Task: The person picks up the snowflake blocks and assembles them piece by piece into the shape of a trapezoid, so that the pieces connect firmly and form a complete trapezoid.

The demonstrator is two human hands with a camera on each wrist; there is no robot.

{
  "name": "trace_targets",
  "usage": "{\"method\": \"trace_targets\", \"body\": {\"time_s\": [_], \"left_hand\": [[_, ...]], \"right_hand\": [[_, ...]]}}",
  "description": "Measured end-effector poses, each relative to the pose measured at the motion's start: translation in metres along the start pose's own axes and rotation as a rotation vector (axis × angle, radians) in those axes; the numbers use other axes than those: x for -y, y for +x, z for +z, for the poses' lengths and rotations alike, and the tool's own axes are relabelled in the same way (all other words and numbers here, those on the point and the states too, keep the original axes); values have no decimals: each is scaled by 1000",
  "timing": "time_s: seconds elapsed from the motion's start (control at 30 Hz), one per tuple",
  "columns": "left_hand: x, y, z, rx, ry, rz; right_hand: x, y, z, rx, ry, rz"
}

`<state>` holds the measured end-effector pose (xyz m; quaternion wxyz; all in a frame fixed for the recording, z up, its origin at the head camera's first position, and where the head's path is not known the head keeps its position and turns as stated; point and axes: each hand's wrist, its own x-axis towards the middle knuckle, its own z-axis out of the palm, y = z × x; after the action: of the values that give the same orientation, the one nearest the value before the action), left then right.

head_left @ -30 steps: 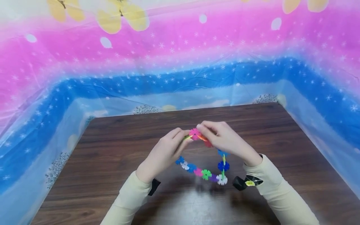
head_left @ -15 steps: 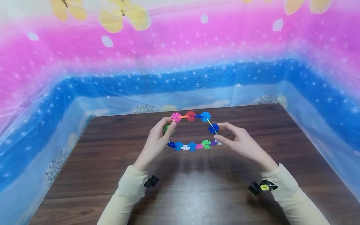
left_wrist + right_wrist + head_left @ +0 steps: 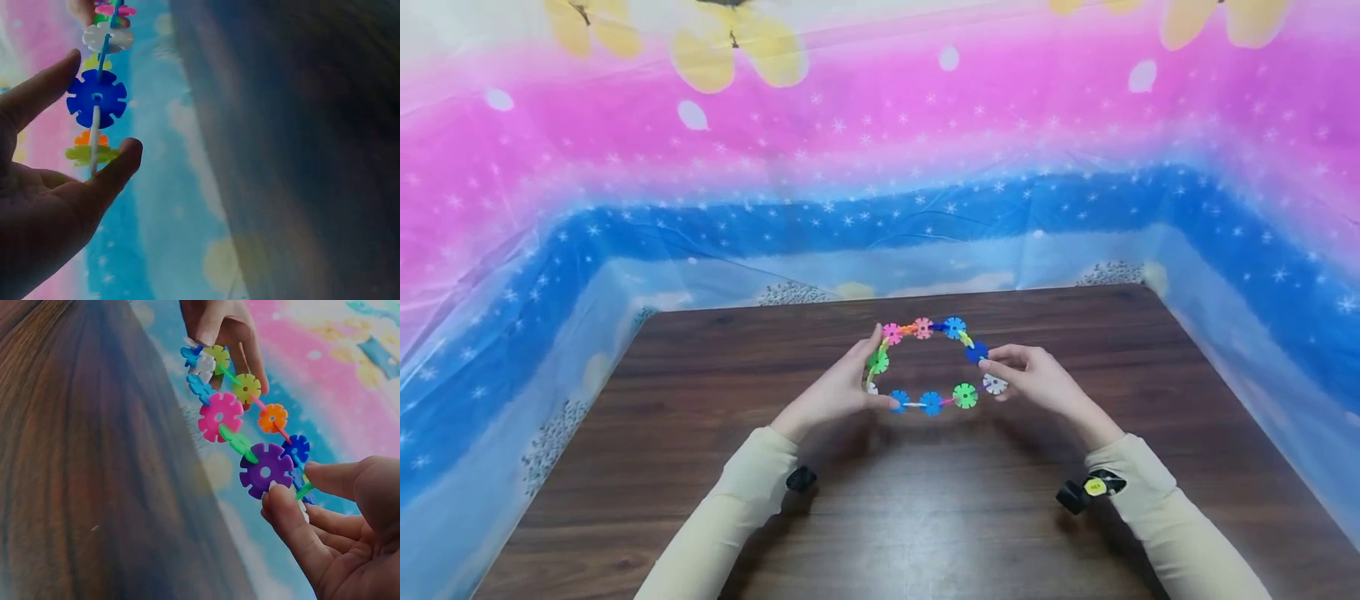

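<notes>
A closed ring of flower-shaped interlocking discs (image 3: 931, 404) hangs above the table between both hands. Its notched plastic pieces are pink, orange, blue, green, white and purple, slotted together crosswise. My left hand (image 3: 837, 387) holds the ring's left side, thumb near a blue disc (image 3: 898, 402) at the front and fingers up by the pink one. On the opposite side, my right hand (image 3: 1037, 379) grips the ring near a dark blue disc (image 3: 977, 352) and a white disc (image 3: 996, 384). In the right wrist view, the right thumb touches a purple disc (image 3: 266, 471). Hands cover some pieces.
A dark wood-grain table (image 3: 917, 533) lies beneath the hands. Pink and blue patterned cloth (image 3: 850, 183) stands around its back and sides. Black devices, such as the one at the right wrist (image 3: 1072, 497), are strapped to both wrists.
The ring first rose and spread out, then came slightly lower and tilted. My right hand moved from the top pieces to the right side; the left thumb shifted down to the front edge.
</notes>
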<state>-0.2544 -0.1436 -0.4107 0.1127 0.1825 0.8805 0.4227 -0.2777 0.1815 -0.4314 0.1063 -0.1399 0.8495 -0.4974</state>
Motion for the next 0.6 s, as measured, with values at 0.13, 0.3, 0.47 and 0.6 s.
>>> {"method": "trace_targets", "body": {"time_s": [0.13,0.3,0.47,0.6], "left_hand": [[9,8,7,30,88,-21],[17,16,10,80,149,-64],[19,18,8,131,145,-106],[21,17,8,165,145,-112]], "right_hand": [[-12,6,6,34,5,41],[-18,10,12,72,-74,79],[-22,12,17,105,-183,90],[-26,11,19,112,-259,84]]}}
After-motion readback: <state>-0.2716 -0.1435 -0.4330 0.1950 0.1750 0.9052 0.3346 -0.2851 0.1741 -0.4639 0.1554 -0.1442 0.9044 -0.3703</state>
